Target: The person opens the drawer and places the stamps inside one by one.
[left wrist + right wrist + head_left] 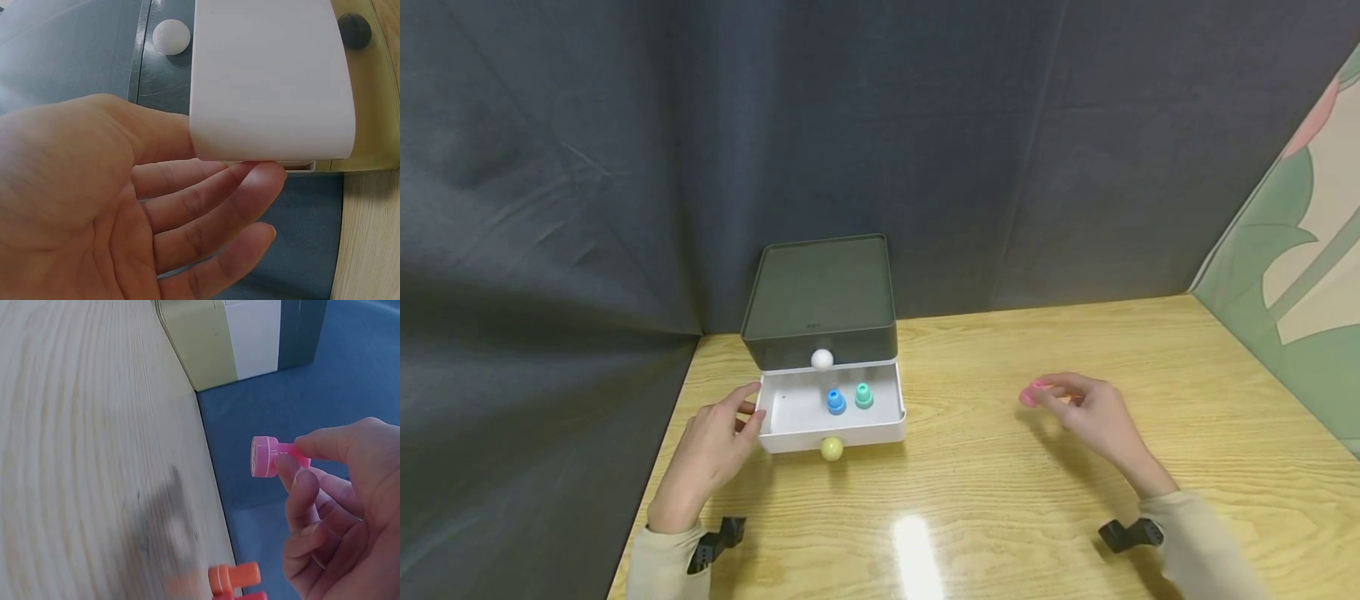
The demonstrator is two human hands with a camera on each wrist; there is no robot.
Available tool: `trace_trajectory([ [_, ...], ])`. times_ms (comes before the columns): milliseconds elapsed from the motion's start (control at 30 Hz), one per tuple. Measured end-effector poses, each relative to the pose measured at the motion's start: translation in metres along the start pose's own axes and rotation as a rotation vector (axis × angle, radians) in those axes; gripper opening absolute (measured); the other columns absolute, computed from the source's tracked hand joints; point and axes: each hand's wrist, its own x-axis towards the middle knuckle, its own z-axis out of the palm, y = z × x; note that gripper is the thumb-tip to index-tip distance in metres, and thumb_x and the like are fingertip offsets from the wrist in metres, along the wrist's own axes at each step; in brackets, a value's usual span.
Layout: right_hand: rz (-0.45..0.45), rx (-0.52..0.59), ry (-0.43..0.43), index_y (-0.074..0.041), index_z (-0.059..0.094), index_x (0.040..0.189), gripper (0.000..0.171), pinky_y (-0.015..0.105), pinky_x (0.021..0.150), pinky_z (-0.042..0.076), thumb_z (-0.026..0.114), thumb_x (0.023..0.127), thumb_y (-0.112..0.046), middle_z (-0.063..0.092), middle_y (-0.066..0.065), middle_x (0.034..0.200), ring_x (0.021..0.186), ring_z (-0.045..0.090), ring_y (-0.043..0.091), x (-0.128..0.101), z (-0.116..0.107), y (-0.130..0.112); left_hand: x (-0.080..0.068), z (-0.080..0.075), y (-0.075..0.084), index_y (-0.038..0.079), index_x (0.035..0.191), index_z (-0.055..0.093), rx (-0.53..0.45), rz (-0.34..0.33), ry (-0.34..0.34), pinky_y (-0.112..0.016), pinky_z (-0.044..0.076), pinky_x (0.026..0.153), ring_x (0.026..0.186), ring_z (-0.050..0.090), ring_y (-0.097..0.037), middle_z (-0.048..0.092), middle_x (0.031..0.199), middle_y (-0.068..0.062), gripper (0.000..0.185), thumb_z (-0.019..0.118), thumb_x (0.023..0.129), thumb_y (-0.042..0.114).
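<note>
My left hand point(711, 442) holds the left side wall of a white drawer point(805, 438), pulled out of a small cabinet point(823, 283). In the left wrist view the thumb passes behind the drawer's front, with one fingertip point(265, 178) at its side edge. A blue toy stamp point(836, 402) and a green toy stamp point(864, 396) stand inside the drawer. Off to the right, my right hand point(1093, 417) pinches a pink toy stamp point(267, 456) by its handle, above the table. Below that hand show an orange stamp point(234, 578) and part of a red one point(250, 595).
The cabinet's top drawer has a white knob point(822, 359); a yellow knob point(831, 449) sits on the pulled-out drawer. Beneath is a yellow-green tier with a dark knob point(355, 30). A dark curtain point(970, 167) hangs behind the wooden table point(992, 517); patterned fabric point(1300, 283) hangs at right.
</note>
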Motion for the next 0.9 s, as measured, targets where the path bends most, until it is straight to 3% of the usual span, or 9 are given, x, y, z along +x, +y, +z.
trace_trajectory([
  [200, -0.013, 0.026, -0.031, -0.01, 0.079, 0.117, 0.031, 0.027, 0.049, 0.043, 0.072, 0.103, -0.037, 0.083, 0.009, 0.1, 0.053, 0.052, 0.007, 0.003, 0.011, -0.008, -0.001, 0.0, 0.001, 0.0, 0.151, 0.056, -0.003, -0.004, -0.004, -0.043, 0.059, 0.077, 0.1, 0.076, -0.032, 0.074, 0.125, -0.022, 0.049, 0.063, 0.105, 0.018],
  [433, -0.047, 0.02, -0.046, -0.014, 0.081, 0.115, 0.025, 0.025, 0.056, 0.047, 0.073, 0.102, -0.034, 0.083, 0.005, 0.102, 0.066, 0.062, 0.009, 0.005, 0.023, -0.019, -0.001, 0.0, 0.001, 0.0, 0.151, 0.056, -0.002, -0.005, -0.005, -0.044, 0.059, 0.077, 0.1, 0.076, -0.032, 0.074, 0.125, -0.022, 0.049, 0.063, 0.105, 0.018],
  [600, -0.029, 0.049, -0.078, -0.013, 0.081, 0.116, 0.027, 0.025, 0.046, 0.038, 0.074, 0.101, -0.034, 0.083, 0.006, 0.101, 0.05, 0.046, 0.006, 0.008, 0.029, -0.029, -0.001, 0.0, 0.002, 0.0, 0.151, 0.056, 0.0, -0.011, -0.008, -0.042, 0.058, 0.076, 0.101, 0.076, -0.031, 0.074, 0.125, -0.022, 0.05, 0.063, 0.105, 0.018],
  [900, -0.069, 0.071, -0.096, -0.012, 0.08, 0.116, 0.027, 0.024, 0.042, 0.032, 0.078, 0.098, -0.033, 0.082, 0.009, 0.101, 0.045, 0.039, 0.004, 0.01, 0.04, -0.044, -0.001, 0.0, 0.001, 0.0, 0.151, 0.056, 0.001, -0.006, -0.002, -0.041, 0.057, 0.075, 0.1, 0.076, -0.031, 0.074, 0.125, -0.022, 0.049, 0.063, 0.105, 0.018],
])
